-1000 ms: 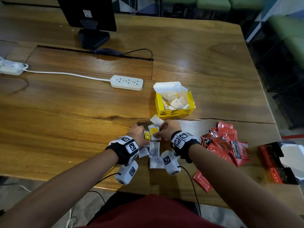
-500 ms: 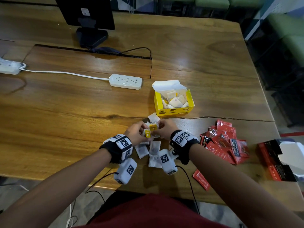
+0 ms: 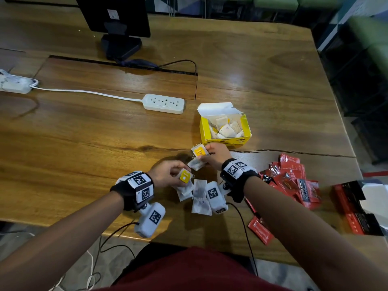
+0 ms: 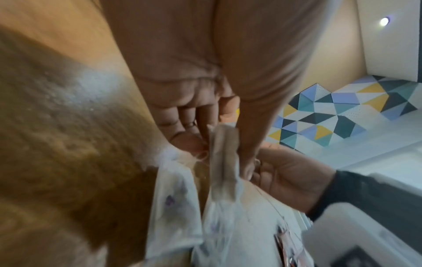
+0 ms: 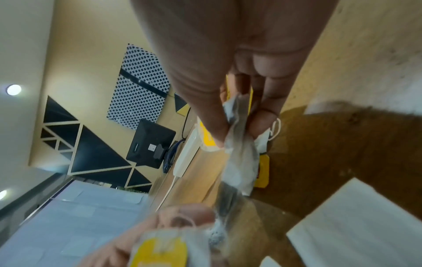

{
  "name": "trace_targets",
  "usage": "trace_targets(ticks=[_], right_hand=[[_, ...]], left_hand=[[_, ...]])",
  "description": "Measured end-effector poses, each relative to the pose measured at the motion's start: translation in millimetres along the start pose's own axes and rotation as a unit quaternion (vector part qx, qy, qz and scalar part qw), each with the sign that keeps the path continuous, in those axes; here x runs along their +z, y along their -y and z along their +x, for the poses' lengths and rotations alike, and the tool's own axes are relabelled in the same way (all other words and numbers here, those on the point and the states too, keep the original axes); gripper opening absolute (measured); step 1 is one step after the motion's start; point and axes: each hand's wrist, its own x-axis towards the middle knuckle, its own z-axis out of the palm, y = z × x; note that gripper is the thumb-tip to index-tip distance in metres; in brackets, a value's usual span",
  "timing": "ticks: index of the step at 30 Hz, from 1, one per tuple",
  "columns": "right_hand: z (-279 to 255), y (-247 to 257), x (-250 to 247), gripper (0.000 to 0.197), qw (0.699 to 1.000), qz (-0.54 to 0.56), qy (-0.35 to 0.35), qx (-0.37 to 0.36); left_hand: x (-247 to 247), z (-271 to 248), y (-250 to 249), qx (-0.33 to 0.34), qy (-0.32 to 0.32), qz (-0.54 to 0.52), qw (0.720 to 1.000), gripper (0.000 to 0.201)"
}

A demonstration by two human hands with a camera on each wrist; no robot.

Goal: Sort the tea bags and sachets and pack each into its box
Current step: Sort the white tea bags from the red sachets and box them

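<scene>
An open yellow box (image 3: pixel 225 141) with several tea bags inside stands on the table just beyond my hands. My right hand (image 3: pixel 214 156) pinches a white tea bag (image 3: pixel 196 163) with a yellow tag (image 3: pixel 200 151), close in front of the box; the same tea bag (image 5: pixel 239 144) shows between thumb and fingers in the right wrist view. My left hand (image 3: pixel 168 175) pinches another tea bag (image 4: pixel 224 150) with a yellow tag (image 3: pixel 185 176). More white tea bags (image 3: pixel 199 198) lie under my wrists. Red sachets (image 3: pixel 294 181) are piled to the right, next to an open red and black box (image 3: pixel 354 208).
A white power strip (image 3: pixel 163 103) and its cable lie left of the yellow box. A black monitor (image 3: pixel 117 17) stands at the back. One red sachet (image 3: pixel 260 229) lies near the table's front edge. The table's right edge runs past the sachet pile.
My hands, together over the tea bag pile before, have drawn apart. The right hand has moved toward the yellow box with a tea bag; the left stays over the pile holding another.
</scene>
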Motion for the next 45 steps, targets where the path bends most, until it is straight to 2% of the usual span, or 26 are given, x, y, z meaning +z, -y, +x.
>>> trace_targets(ticks=[2,5,7,9,13,17,20,23,29,34,40,45], right_hand=[[1.5,4.7,0.6,0.027,0.998,-0.058,-0.004,0.005],[-3.4,12.5,5.5,0.034,0.983,-0.180,0.038,0.000],[-7.4,12.5,11.4,0.041,0.974,-0.222,0.045,-0.015],[-10.5,9.7,17.4,0.047,0.974,-0.223,0.030,-0.019],[-12.9,9.2,22.6,0.046,0.979,-0.204,0.013,-0.008],[-11.9,14.5,16.6,0.036,0.973,-0.225,0.050,-0.013],[-6.7,15.2,6.3,0.027,0.980,-0.198,0.026,0.003],[-1.8,14.3,1.7,0.028,0.985,-0.170,0.000,0.024],[-2.6,13.3,10.4,0.042,0.977,-0.212,-0.001,0.023],[-4.8,13.6,9.2,0.035,0.975,-0.223,0.021,0.002],[-14.9,-0.4,4.8,0.031,0.986,-0.163,0.032,-0.009],[-39.8,-20.5,-8.7,0.036,0.995,-0.082,0.056,-0.012]], left_hand=[[4.5,-1.8,2.6,-0.007,0.016,0.061,0.998,0.041],[10.9,-2.6,5.0,-0.013,-0.029,0.246,0.969,0.047],[13.7,-2.4,7.3,-0.039,-0.049,0.296,0.953,0.056],[16.5,-3.0,8.6,-0.053,-0.059,0.302,0.950,0.059],[21.0,-1.7,5.4,-0.047,-0.066,0.328,0.941,0.052],[21.4,-0.8,2.5,-0.056,-0.070,0.329,0.940,0.044],[19.9,-2.7,2.6,-0.045,-0.079,0.314,0.945,0.040],[17.9,-5.4,2.7,-0.036,-0.071,0.293,0.953,0.036],[16.1,-9.4,1.4,-0.060,-0.063,0.239,0.967,0.057],[28.1,-7.6,1.5,-0.057,-0.056,0.300,0.950,0.062],[40.9,-1.4,0.7,-0.045,-0.034,0.351,0.935,0.043],[28.1,-0.1,-3.3,-0.036,-0.028,0.316,0.948,0.033]])
